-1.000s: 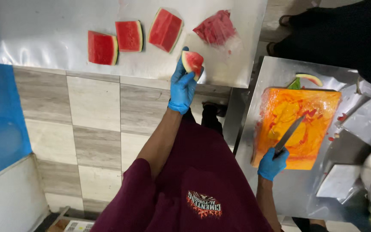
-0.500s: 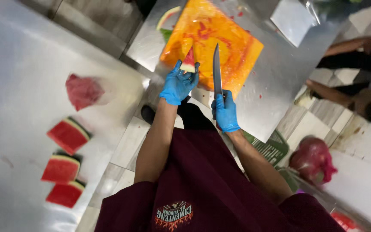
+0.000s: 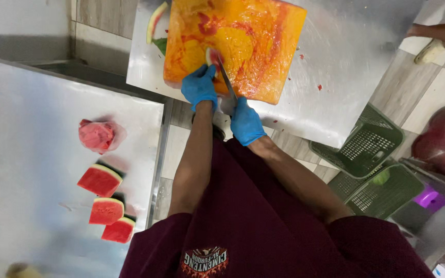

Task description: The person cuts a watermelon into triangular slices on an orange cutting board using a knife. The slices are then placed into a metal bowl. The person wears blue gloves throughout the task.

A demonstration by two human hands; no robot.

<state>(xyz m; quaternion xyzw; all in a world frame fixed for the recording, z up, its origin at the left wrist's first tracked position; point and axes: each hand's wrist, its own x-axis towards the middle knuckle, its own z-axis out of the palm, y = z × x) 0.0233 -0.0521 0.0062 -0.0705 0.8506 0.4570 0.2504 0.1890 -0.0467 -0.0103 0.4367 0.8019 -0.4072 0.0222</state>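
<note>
1. Slicing is the step in hand, I'd say: the right hand [image 3: 246, 122] has its fingers closed round the handle of a knife [image 3: 226, 78], blade laid on a small watermelon piece [image 3: 211, 55].
2. The left hand [image 3: 199, 87] sits just left of the blade, fingers curled down on the piece, pinning it to the orange cutting board [image 3: 243, 41] on the steel bench [image 3: 336, 77].
3. Next move probably calls for a clean push down with the left fingertips tucked clear (they're really close to the edge).
4. Well left of both hands, three cut wedges [image 3: 104, 203] and a peeled chunk [image 3: 97, 135] sit on another bench.
</note>
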